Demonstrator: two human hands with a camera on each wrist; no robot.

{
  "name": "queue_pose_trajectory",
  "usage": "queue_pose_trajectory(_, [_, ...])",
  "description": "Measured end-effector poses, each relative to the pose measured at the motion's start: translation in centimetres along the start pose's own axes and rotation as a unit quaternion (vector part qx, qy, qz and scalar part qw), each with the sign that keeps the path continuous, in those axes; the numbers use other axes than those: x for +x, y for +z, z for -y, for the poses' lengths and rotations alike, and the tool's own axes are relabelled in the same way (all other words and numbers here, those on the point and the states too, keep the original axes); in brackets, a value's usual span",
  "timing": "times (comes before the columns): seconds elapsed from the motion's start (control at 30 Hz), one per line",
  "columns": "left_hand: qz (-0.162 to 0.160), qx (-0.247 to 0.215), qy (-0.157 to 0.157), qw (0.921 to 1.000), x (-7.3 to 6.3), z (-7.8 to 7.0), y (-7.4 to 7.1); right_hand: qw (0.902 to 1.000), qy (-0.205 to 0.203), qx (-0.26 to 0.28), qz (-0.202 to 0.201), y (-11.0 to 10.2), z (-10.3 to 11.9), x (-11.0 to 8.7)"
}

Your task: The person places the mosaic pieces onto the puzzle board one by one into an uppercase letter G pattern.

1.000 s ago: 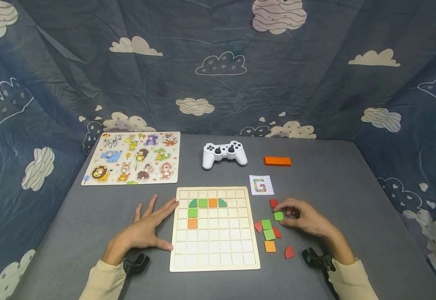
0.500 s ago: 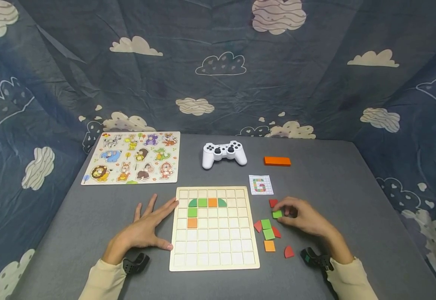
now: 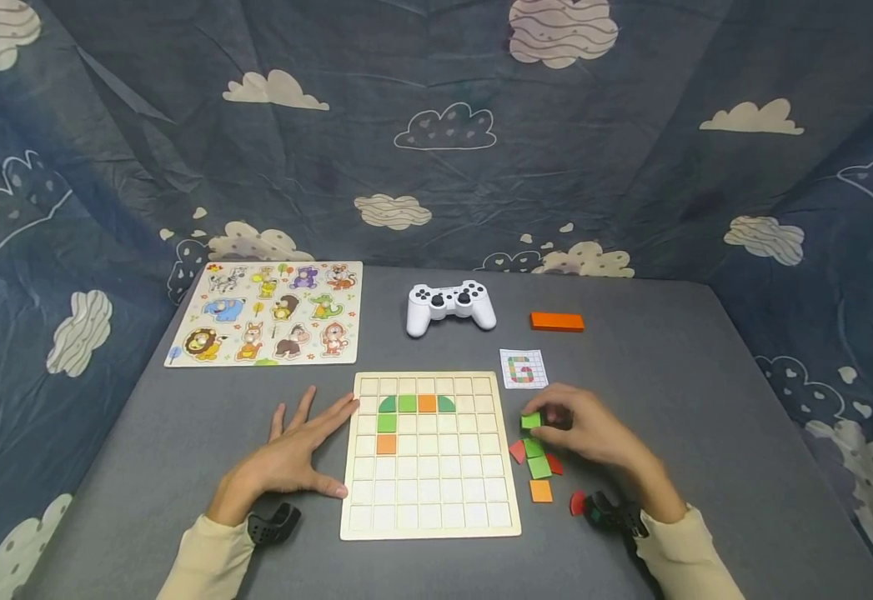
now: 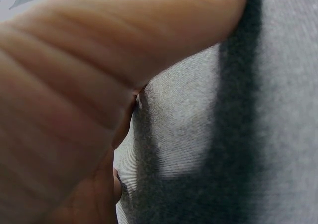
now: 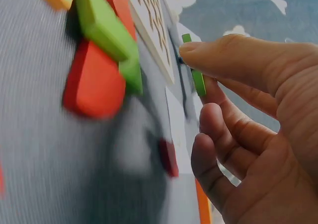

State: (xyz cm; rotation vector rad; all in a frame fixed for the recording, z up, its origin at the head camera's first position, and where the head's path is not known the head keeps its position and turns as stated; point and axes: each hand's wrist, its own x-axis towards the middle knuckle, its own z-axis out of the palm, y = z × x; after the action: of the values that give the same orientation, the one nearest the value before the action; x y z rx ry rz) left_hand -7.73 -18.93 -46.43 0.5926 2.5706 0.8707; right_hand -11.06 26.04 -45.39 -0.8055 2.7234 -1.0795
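Head: left hand (image 3: 297,458) spread wide, index and thumb tips at the left edge of the gridded board (image 3: 451,492). Right hand (image 3: 589,425) pinching a green square (image 3: 530,422), just right of the board, near the loose pieces (image 3: 539,468). Left wrist: thumb and palm over grey bench (image 4: 288,110). Right wrist: green square edge-on between thumb and fingers, dark red piece (image 5: 168,158) nearby.

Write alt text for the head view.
A person's right hand pinches a green square tile beside a pale wooden grid board bearing six green and orange pieces; the left hand touches the board's left edge. Loose red, green and orange tiles lie nearby, a white game controller beyond.
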Motion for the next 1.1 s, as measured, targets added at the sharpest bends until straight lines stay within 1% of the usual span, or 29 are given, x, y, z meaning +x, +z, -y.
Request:
queue_pose_trajectory(0.1, [0.0, 0.0, 0.0, 1.0, 0.0, -0.1, 0.0, 0.9998, -0.006, 0.013, 0.014, 0.5, 1.0, 0.5])
queue_pose_trajectory(0.23, [0.001, 0.001, 0.0, 1.0, 0.0, -0.1, 0.0, 0.9992, -0.014, 0.013, 0.036, 1.1, 2.3, 1.1])
queue_pose_trajectory(0.3, [0.001, 0.001, 0.0, 1.0, 0.0, -0.2, -0.1, 0.9988, -0.025, 0.006, 0.041, 1.4, 2.8, 1.4])
queue_pose_trajectory(0.33, [0.0, 0.001, 0.001, 1.0, 0.0, -0.2, -0.1, 0.9985, -0.035, 0.004, 0.041, 1.6, 3.0, 1.5])
queue_pose_trajectory(0.47, [-0.002, 0.002, 0.001, 1.0, -0.1, -0.2, -0.1, 0.9979, -0.05, 0.004, 0.042, 2.1, 3.9, 1.9])
queue_pose_trajectory(0.73, [0.0, 0.003, 0.001, 1.0, -0.1, -0.1, -0.1, 0.9963, -0.055, 0.03, 0.058, 3.3, 5.9, 2.4])
queue_pose_trajectory(1.1, [-0.005, 0.008, -0.003, 0.9999, 0.0, 0.0, 0.0, 0.9927, -0.09, 0.041, 0.068, 5.6, 7.9, 3.8])
